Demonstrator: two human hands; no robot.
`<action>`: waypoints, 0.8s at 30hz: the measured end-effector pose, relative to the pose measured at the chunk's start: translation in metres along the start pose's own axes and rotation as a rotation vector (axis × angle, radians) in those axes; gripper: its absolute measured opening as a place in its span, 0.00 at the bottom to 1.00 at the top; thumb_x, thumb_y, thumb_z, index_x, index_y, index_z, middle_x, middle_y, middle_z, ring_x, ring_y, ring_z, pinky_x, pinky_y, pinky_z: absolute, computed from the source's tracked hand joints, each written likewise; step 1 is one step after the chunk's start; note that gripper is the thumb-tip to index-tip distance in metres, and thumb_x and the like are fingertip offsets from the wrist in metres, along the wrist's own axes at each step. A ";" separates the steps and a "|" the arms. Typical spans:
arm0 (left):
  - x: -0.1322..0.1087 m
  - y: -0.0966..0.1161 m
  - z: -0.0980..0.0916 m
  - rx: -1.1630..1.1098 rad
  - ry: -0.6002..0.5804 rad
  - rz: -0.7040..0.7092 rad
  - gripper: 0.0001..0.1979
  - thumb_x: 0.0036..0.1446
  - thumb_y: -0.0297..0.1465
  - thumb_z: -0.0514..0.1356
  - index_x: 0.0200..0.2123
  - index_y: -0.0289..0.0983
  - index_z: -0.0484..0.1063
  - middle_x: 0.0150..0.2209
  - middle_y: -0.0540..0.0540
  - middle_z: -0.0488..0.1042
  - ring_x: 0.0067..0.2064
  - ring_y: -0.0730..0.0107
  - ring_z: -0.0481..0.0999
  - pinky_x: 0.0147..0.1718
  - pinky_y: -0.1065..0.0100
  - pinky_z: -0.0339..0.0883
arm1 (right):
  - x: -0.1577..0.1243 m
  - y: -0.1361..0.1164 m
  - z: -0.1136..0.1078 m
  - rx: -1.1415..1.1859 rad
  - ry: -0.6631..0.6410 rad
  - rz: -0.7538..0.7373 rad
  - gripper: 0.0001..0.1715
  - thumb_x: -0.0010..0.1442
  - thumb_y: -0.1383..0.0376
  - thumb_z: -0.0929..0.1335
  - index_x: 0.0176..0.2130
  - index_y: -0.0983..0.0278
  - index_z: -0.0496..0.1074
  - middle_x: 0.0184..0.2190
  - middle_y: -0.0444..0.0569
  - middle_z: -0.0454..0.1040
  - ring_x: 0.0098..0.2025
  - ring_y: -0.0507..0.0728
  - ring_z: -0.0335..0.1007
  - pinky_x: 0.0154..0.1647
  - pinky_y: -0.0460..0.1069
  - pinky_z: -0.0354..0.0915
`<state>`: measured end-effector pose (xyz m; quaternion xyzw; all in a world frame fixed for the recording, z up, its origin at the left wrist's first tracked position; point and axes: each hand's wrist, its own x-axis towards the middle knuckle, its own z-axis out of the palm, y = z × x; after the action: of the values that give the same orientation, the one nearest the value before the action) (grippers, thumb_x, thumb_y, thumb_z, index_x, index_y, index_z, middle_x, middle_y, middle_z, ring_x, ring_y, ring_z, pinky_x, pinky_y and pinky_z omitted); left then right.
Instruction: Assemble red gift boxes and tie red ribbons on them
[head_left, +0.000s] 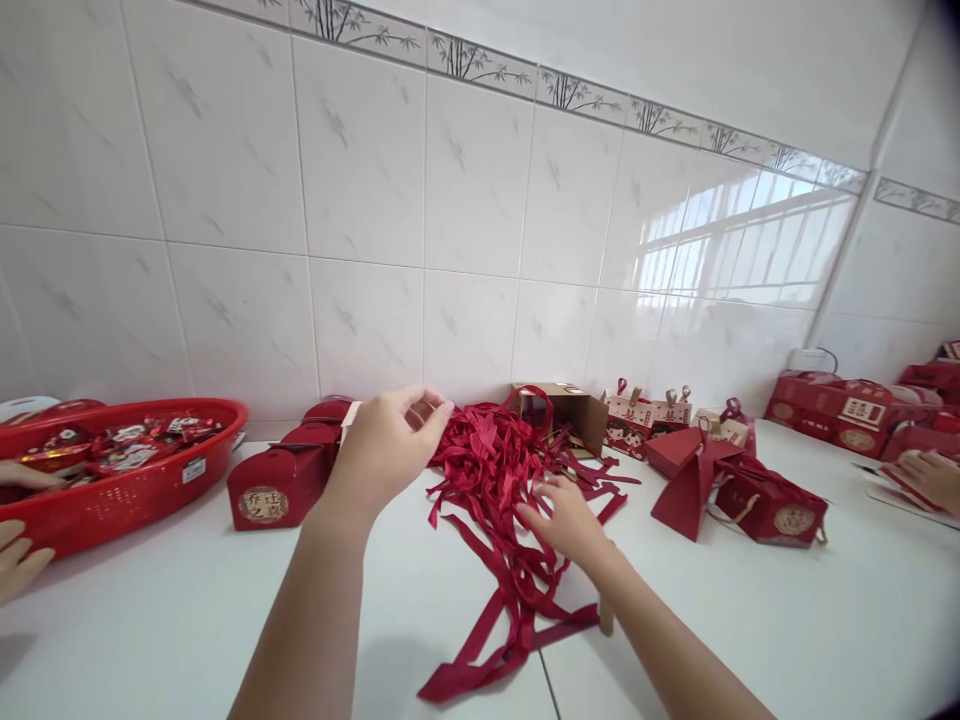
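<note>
A tangled pile of dark red ribbons [487, 450] lies on the white table, with loose strands trailing toward me. My left hand [382, 440] is raised at the pile's left edge, its fingers curled and the thumb close to them. Whatever may be in that pinch is too small or hidden to make out. My right hand [566, 515] reaches onto the right side of the pile, thumb and fingers apart, touching the strands. Behind the ribbons, an open cardboard box [589, 420] lies against the wall with some ribbon hanging over it.
Red gift boxes [274, 490] stand left of my left arm. Beyond them is a red plastic basket [150, 500] of wrapped sweets, with another person's hands [19, 560] at it. Folded red boxes [776, 505] stand to the right; another person's hand [930, 478] holds red card there.
</note>
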<state>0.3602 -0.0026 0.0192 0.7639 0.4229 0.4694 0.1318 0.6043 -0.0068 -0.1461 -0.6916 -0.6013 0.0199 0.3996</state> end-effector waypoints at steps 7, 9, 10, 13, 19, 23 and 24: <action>0.015 -0.023 0.035 0.160 -0.184 -0.018 0.10 0.55 0.37 0.54 0.28 0.41 0.73 0.28 0.47 0.77 0.29 0.62 0.75 0.29 0.65 0.64 | -0.001 -0.002 0.032 0.310 0.017 0.077 0.07 0.50 0.64 0.68 0.26 0.64 0.75 0.31 0.55 0.75 0.38 0.63 0.69 0.47 0.57 0.61; 0.018 -0.030 0.054 0.132 -0.239 0.005 0.09 0.55 0.32 0.54 0.30 0.39 0.74 0.33 0.43 0.78 0.35 0.57 0.76 0.35 0.62 0.66 | -0.004 -0.003 0.026 0.465 0.031 0.098 0.09 0.51 0.60 0.68 0.26 0.63 0.74 0.29 0.52 0.75 0.36 0.61 0.69 0.45 0.56 0.62; 0.018 -0.033 0.064 0.103 -0.275 0.024 0.09 0.53 0.29 0.54 0.33 0.38 0.75 0.37 0.41 0.78 0.40 0.56 0.76 0.39 0.61 0.66 | -0.006 -0.005 0.022 0.552 0.029 0.107 0.11 0.52 0.58 0.68 0.27 0.63 0.73 0.28 0.51 0.74 0.35 0.60 0.69 0.43 0.55 0.64; 0.013 -0.039 0.095 -0.030 -0.479 0.107 0.20 0.47 0.25 0.59 0.46 0.40 0.73 0.50 0.43 0.75 0.50 0.59 0.74 0.46 0.67 0.66 | -0.008 -0.016 0.010 0.828 0.019 0.122 0.16 0.52 0.53 0.69 0.30 0.64 0.72 0.28 0.47 0.74 0.33 0.56 0.70 0.39 0.52 0.66; 0.003 -0.044 0.125 -0.363 -0.942 0.024 0.25 0.53 0.33 0.60 0.55 0.38 0.65 0.40 0.41 0.79 0.39 0.61 0.78 0.36 0.65 0.68 | -0.006 -0.020 -0.006 1.320 0.117 0.241 0.18 0.46 0.56 0.75 0.33 0.61 0.70 0.24 0.40 0.72 0.28 0.51 0.70 0.35 0.48 0.69; 0.010 -0.048 0.118 -0.372 -0.887 -0.012 0.09 0.54 0.37 0.59 0.32 0.37 0.70 0.23 0.48 0.74 0.27 0.66 0.75 0.26 0.69 0.63 | -0.001 -0.011 -0.013 1.623 0.116 0.408 0.17 0.44 0.65 0.77 0.32 0.61 0.69 0.20 0.37 0.69 0.21 0.47 0.66 0.24 0.42 0.67; 0.013 -0.050 0.113 -0.373 -0.832 -0.022 0.10 0.54 0.38 0.59 0.30 0.37 0.69 0.22 0.50 0.73 0.25 0.68 0.73 0.25 0.70 0.61 | 0.000 -0.009 -0.015 1.634 0.103 0.416 0.16 0.45 0.66 0.76 0.32 0.61 0.69 0.19 0.36 0.68 0.19 0.45 0.63 0.21 0.41 0.65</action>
<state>0.4302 0.0596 -0.0619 0.8462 0.2503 0.1893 0.4307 0.6046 -0.0153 -0.1305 -0.2817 -0.2391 0.4902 0.7894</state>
